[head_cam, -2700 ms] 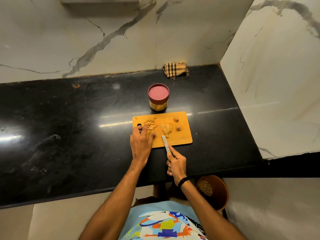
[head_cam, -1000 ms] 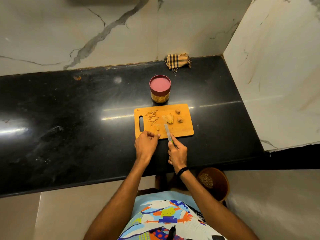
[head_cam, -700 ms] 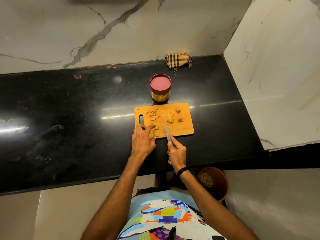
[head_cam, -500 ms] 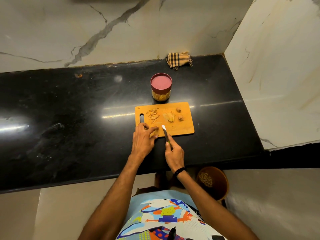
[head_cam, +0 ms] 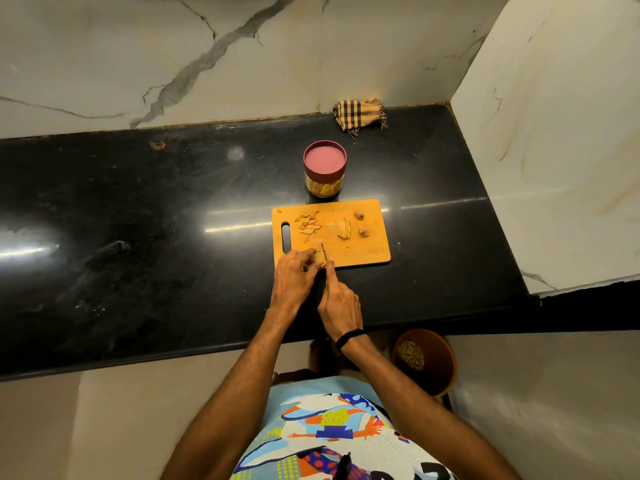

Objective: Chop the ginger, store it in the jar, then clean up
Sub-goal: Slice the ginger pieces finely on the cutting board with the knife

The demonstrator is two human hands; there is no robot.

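Head view, looking down at black worktop [head_cam: 138,220] set against a marble wall.

Cutting board [head_cam: 367,251]: orange, lying flat near the front of the worktop, with its handle slot at the left end.

Left hand [head_cam: 294,275]: at the near left corner of the board, fingers curled. The fingertips pin a small ginger piece [head_cam: 314,252] against the board. Most of that piece is hidden under my fingers.

Right hand [head_cam: 341,306]: closed round the handle of the knife [head_cam: 324,253], index finger stretched along the spine. The blade stands edge-down on the board, just right of the ginger piece and close against my left fingertips. The handle itself is hidden in my fist. Black band [head_cam: 349,337] on that wrist.

Other ginger on the board:
- thin scraps [head_cam: 308,225] scattered beside the slot
- pale slices [head_cam: 341,228] in a small heap at the middle
- two small knobs [head_cam: 359,214], right of the slices, apart from each other

Jar [head_cam: 325,168]: upright on the worktop just behind the board, maroon lid on, yellowish contents showing through the glass.

Checked cloth [head_cam: 360,114]: bunched in the back corner by the wall.

Brown bowl [head_cam: 424,358]: below the worktop edge to my right, contents unclear.
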